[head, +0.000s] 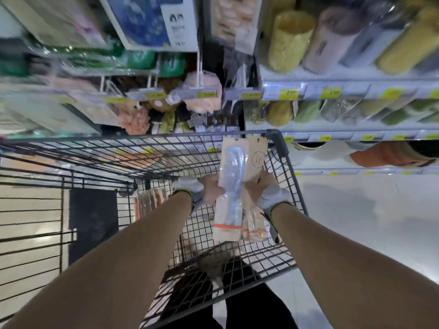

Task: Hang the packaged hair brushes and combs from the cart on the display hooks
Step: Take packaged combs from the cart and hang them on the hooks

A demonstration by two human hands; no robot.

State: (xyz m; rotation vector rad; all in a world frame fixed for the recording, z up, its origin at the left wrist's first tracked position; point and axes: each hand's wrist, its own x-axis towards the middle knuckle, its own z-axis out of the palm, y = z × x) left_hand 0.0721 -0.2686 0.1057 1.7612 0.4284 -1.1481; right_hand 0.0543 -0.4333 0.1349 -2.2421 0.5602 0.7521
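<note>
Head view: the wire cart (282, 148) fills the middle, its dark front rim close under the shelf (356, 91) edge with the yellow price tags; to the right of the cart lies a stretch of pale bare floor (356, 222); to the left the cart's mesh side runs out of frame; straight ahead the display hooks (152, 81) are crowded with blurred hanging goods, and little free room shows between them. Both hands are raised over the cart's far end, near its front right corner; the left hand (210, 188) grips the left edge of a packaged comb (229, 186), fingers curled round it; the right hand (260, 186) grips the right edge. The pack stands upright, clear plastic over a pale card, a light blue-grey comb inside, an orange strip near the bottom; a second pack (255, 160) sits just behind it, leaning right, its tan card top showing a punched hole. More packs (148, 200) lie in the cart, down to the left.
</note>
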